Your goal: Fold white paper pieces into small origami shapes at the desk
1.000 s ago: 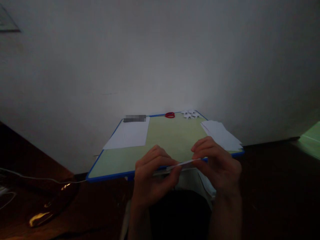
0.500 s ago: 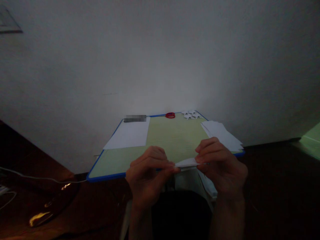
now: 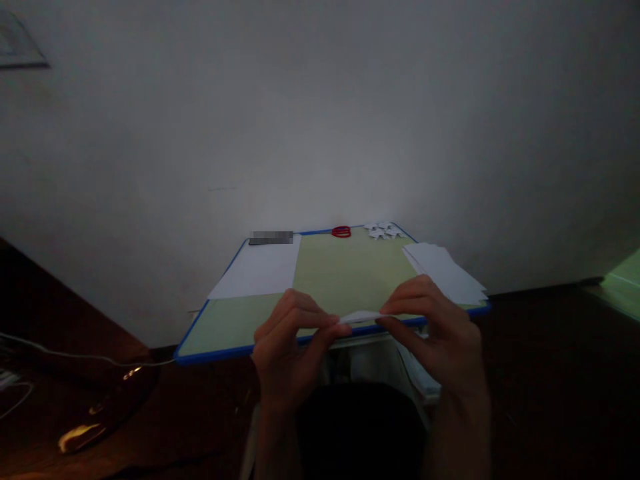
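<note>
A small piece of folded white paper (image 3: pixel 360 317) is stretched between my two hands, above the near edge of the table. My left hand (image 3: pixel 295 347) pinches its left end between thumb and fingers. At the other end, my right hand (image 3: pixel 437 333) grips it the same way, thumb below and fingers on top. The paper looks thin and nearly edge-on, so its folds are hard to make out.
The green table (image 3: pixel 350 267) has a blue rim. On it lie a large white sheet (image 3: pixel 257 273), a dark pixelated object (image 3: pixel 271 239), red-handled scissors (image 3: pixel 341 232), several small folded paper shapes (image 3: pixel 384 231) and a stack of white paper (image 3: pixel 443 270). A wall stands behind.
Both hands have risen slightly, and my right hand has come a little to the left. The folded paper has moved up and left and now looks thinner.
</note>
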A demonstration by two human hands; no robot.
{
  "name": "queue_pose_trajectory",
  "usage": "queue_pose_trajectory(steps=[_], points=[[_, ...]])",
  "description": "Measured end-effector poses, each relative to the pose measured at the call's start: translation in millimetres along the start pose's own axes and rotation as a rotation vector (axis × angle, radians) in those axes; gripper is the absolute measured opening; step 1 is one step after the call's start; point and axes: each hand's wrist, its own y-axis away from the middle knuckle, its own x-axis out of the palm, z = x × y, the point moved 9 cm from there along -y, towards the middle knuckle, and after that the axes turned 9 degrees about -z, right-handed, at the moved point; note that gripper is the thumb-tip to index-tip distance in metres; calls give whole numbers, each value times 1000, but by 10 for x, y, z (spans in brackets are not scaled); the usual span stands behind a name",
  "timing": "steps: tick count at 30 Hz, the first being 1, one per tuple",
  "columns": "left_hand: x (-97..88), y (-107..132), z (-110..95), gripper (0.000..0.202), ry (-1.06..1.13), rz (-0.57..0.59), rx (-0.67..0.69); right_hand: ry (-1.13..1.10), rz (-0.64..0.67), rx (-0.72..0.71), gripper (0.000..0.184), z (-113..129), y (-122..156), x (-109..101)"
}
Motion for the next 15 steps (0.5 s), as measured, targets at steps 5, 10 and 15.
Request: queue_pose_trajectory(steps=[5, 10, 15], points=[[-8, 22, 45, 28, -54, 65, -5, -148, -3, 51, 20, -90, 62, -6], [123, 77, 81, 36, 0, 147, -76, -438, -121, 91, 14, -235, 109, -23], [201, 62, -26, 27, 63, 173, -48, -495, -152, 116, 15, -310, 129, 5]])
